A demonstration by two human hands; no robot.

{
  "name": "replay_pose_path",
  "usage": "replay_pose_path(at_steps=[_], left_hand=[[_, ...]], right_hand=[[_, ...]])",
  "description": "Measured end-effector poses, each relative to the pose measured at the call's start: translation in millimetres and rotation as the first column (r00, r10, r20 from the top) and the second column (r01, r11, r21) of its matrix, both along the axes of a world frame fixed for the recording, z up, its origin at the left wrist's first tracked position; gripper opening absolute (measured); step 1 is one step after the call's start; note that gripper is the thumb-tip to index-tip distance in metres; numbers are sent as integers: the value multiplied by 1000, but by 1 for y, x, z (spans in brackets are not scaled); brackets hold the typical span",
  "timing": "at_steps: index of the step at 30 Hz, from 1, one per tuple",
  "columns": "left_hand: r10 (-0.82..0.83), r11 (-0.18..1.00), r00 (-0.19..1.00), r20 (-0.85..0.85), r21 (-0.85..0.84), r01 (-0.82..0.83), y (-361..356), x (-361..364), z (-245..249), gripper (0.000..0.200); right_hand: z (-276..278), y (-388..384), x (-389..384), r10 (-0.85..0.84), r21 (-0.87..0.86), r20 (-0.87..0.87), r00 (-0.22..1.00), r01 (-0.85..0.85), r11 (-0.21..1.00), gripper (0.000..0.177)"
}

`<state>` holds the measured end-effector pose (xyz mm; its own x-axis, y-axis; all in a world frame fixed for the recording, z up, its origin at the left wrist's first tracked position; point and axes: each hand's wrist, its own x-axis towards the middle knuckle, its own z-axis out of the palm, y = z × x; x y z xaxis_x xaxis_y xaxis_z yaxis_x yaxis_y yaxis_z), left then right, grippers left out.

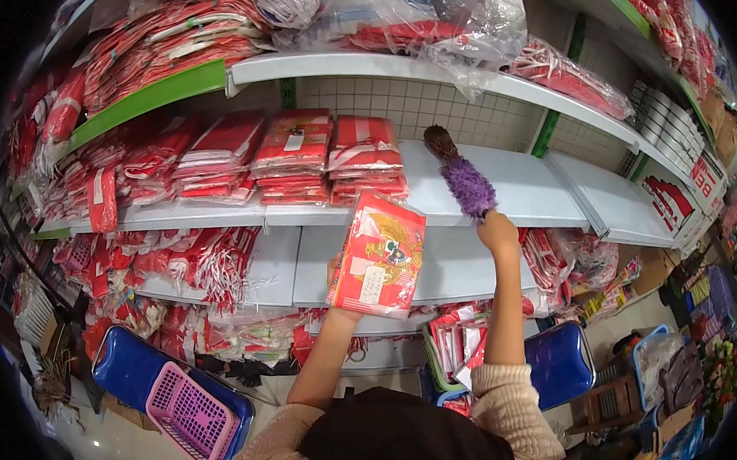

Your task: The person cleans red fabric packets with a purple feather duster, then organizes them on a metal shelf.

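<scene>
Duster (469, 187) within right fingers (494, 228)

White shelf (537, 189), stacked red packets (291, 158)

In front of the middle shelf (538, 176), the left hand (345, 314) holds a red packet (392, 260) bearing a white label. At the shelf's front edge, the right hand (499, 233) grips a duster (469, 188), its purple fibres and brown end over the shelf. Stacked red packets (293, 163) sit on the shelf's left part; plastic-wrapped bundles (396, 19) lie above it; below it, leftward, a pink basket (194, 411) rests on a blue chair (128, 371).
</scene>
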<state>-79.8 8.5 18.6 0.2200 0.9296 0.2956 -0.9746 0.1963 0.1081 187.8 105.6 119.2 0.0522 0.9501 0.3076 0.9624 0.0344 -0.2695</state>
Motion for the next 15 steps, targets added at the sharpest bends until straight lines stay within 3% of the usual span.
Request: replay_pose_path(at_steps=[2, 4, 6, 7, 8, 10, 11, 12, 15], left_hand=[[43, 999, 999, -5, 30, -42, -2, 1, 5, 56], [75, 997, 997, -14, 32, -75, -6, 3, 12, 55], [101, 995, 994, -30, 10, -101, -11, 6, 18, 52], [96, 995, 994, -46, 27, -95, -11, 8, 16, 52], [90, 995, 994, -60, 44, -88, -10, 10, 14, 52], [91, 996, 986, -141, -10, -94, -6, 12, 6, 51], [89, 991, 974, -210, -80, -108, -3, 12, 0, 49], [80, 981, 958, -277, -149, -125, 0, 14, -4, 47], [247, 957, 830, -501, -11, -291, 10, 23, -9, 45]], right_hand=[[3, -35, -21, -49, 252, 50, 998, 35, 967, 29], [-3, -64, -43, 147, 579, -111, 983, -57, 813, 35], [-17, -86, -56, 229, 575, -134, 964, -112, 810, 39], [-28, -91, -64, 332, 402, -444, 832, -146, 904, 40], [-39, -93, -70, 330, 229, -718, 612, -240, 943, 41], [-48, -100, -76, 213, 97, -942, 261, -395, 913, 38], [-52, -102, -80, 108, 59, -991, 73, -482, 874, 36], [-62, -99, -83, 195, 195, -980, -47, -446, 873, 33], [-60, -100, -79, 190, 269, -948, -256, -326, 906, 29]])
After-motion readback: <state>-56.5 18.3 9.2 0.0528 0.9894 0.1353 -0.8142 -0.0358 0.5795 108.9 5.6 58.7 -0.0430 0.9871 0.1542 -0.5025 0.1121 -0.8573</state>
